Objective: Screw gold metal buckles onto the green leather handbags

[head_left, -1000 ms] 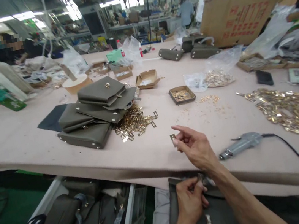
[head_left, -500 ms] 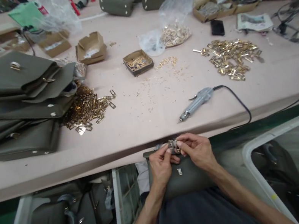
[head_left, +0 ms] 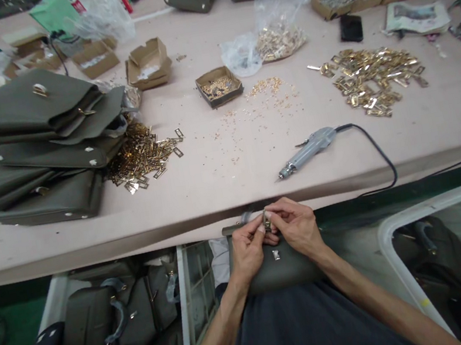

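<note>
Above the olive-green bag [head_left: 284, 275] in my lap, both hands come together at a small gold metal plate [head_left: 267, 223]. My left hand [head_left: 246, 248] pinches it from the left between thumb and fingers. My right hand [head_left: 297, 227] has its thumb and fingertips closed on the metal from the other side. The fingers partly cover the metal, and I cannot tell whether it is one piece or two pressed together. A small silvery fitting [head_left: 276, 255] sits on the bag's face just below the hands.
A grey electric screwdriver [head_left: 309, 149] lies near the table's edge. Gold frames [head_left: 142, 155] lie by stacked bags [head_left: 34, 124] at left; gold plates [head_left: 374, 76] lie at right. A small box [head_left: 220, 95] holds screws. Crates with bags [head_left: 91, 319] flank me below.
The metal pieces, separate and face-up before, now appear together and turned on edge between my fingertips. My right hand has shifted slightly left. The camera view has also shifted.
</note>
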Demonstrator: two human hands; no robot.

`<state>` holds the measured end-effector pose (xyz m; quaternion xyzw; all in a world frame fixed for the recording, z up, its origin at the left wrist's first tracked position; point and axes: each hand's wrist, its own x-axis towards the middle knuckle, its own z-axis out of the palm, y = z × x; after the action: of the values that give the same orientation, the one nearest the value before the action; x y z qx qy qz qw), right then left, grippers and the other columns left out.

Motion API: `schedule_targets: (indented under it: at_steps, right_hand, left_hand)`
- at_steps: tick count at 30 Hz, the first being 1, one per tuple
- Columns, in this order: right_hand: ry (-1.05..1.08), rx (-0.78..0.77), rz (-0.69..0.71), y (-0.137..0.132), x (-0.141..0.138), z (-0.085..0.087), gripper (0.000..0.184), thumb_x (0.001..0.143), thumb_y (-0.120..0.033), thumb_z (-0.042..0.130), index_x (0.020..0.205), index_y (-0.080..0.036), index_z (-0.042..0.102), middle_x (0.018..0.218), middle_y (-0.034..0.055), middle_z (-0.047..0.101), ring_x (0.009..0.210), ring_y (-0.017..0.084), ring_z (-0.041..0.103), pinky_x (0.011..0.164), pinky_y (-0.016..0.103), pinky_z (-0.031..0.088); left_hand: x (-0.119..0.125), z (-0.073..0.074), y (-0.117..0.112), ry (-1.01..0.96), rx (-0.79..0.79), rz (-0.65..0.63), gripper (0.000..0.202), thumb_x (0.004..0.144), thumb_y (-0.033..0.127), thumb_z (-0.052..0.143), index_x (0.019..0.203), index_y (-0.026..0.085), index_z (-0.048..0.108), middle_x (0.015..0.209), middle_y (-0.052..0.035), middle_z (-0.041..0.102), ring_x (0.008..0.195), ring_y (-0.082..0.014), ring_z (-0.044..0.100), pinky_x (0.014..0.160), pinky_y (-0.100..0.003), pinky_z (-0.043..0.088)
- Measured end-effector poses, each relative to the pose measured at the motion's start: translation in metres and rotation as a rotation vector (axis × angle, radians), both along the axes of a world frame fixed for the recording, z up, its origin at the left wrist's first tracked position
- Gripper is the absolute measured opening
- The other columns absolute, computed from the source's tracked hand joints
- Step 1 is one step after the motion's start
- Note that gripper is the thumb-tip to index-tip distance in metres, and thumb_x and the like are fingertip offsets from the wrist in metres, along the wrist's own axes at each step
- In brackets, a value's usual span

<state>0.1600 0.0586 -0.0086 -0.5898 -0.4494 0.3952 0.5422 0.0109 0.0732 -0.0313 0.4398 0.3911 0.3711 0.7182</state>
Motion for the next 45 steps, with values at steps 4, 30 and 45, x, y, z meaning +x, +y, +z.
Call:
schedule_targets:
  at_steps: [4, 30, 45]
  right_hand:
    - [0.015, -0.003, 0.007, -0.004, 0.001, 0.001, 0.013, 0.093, -0.031, 0.070, 0.099, -0.023, 0.078, 0.093, 0.0045, 0.066, 0.063, 0.013, 0.065, 0.054, 0.024, 0.055]
    - [0.063, 0.013, 0.153, -0.007, 0.024, 0.005, 0.017, 0.095, -0.028, 0.067, 0.105, -0.024, 0.081, 0.093, 0.0056, 0.064, 0.077, 0.018, 0.067, 0.066, 0.030, 0.059]
    - [-0.067, 0.074, 0.188, -0.002, 0.030, -0.002, 0.018, 0.097, -0.031, 0.066, 0.106, -0.026, 0.080, 0.093, 0.0060, 0.066, 0.082, 0.019, 0.065, 0.069, 0.032, 0.054]
  left_hand:
    - [0.001, -0.002, -0.002, 0.038, 0.032, 0.009, 0.044, 0.094, 0.036, 0.067, 0.132, 0.014, 0.068, 0.088, -0.0079, 0.079, 0.065, -0.0155, 0.070, 0.067, -0.030, 0.063]
    - [0.004, 0.008, -0.004, 0.072, 0.033, 0.012, 0.045, 0.093, 0.040, 0.067, 0.128, 0.011, 0.071, 0.070, -0.0048, 0.073, 0.058, -0.0133, 0.067, 0.061, -0.025, 0.059]
    - [0.002, 0.007, -0.001, 0.085, 0.026, -0.009, 0.045, 0.093, 0.040, 0.067, 0.129, 0.013, 0.071, 0.078, -0.0062, 0.075, 0.059, -0.0133, 0.066, 0.061, -0.027, 0.059]
